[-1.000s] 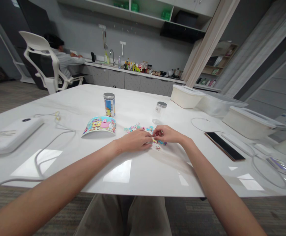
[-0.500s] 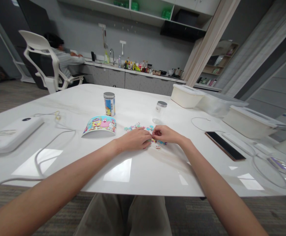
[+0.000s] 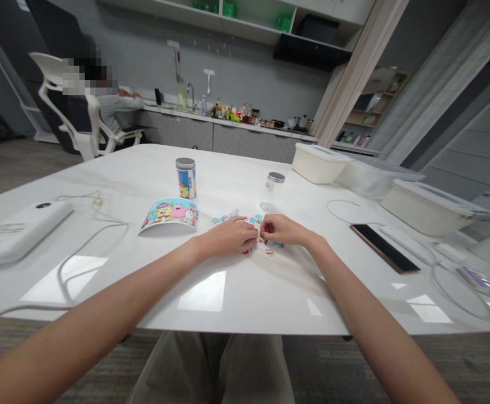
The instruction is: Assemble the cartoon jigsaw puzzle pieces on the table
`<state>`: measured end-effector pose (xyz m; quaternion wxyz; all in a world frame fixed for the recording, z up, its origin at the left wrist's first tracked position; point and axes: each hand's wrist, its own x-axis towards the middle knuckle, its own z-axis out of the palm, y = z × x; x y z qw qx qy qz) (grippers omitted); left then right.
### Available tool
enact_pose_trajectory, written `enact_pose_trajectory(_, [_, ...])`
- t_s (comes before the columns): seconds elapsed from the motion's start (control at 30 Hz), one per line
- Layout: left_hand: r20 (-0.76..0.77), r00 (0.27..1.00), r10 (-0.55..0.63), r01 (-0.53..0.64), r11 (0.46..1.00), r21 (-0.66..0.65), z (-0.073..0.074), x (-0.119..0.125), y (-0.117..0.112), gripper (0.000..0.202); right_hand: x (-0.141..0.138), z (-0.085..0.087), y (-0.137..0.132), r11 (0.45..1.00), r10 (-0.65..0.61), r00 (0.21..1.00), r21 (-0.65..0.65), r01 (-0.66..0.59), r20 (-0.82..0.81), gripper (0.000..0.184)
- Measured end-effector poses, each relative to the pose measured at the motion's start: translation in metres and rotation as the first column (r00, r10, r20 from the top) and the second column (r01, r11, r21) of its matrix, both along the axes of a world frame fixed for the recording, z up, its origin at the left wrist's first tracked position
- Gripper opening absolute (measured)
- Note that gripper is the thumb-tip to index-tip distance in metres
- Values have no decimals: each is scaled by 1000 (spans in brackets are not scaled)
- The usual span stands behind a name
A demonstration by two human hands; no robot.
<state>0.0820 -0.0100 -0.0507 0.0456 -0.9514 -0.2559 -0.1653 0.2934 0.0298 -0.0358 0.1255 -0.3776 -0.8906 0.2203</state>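
Small colourful jigsaw pieces (image 3: 255,219) lie scattered on the white table in front of me. My left hand (image 3: 228,235) rests low over them, fingers bent and closed on a jigsaw piece that they mostly cover. Close on its right, my right hand (image 3: 283,229) has thumb and forefinger pinched at a jigsaw piece; the fingers hide most of it. A loose jigsaw piece (image 3: 270,252) lies just below the hands. Left of them, a curved picture sheet (image 3: 171,214) with cartoon figures stands arched on the table. Behind it is a printed tin (image 3: 186,182) with a grey lid.
A clear jar (image 3: 272,189) with a metal lid stands beyond my hands. To the right lie a phone (image 3: 383,248), a white cable and several lidded bins (image 3: 320,165). A white device (image 3: 18,233) with a cord sits at left. A person (image 3: 114,106) sits behind, by the counter.
The hands stay nearly in place, with the left fingers shifting slightly over the pieces. The whole view has moved a little.
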Motion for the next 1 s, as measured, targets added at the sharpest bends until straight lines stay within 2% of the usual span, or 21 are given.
enact_pose_trajectory(0.2, [32, 999, -23, 24, 1000, -14, -1, 0, 0, 26, 2, -3, 2, 1000, 9, 1000, 5, -9, -1, 7])
enact_pose_trajectory(0.73, [-66, 996, 61, -59, 998, 28, 8, 3, -5, 21, 2, 1, 0, 1000, 4, 1000, -2, -5, -21, 11])
enact_pose_trajectory(1.0, [-28, 998, 49, -48, 998, 39, 0, 1, 1, 15, 2, -3, 2, 1000, 6, 999, 9, -6, -40, 9])
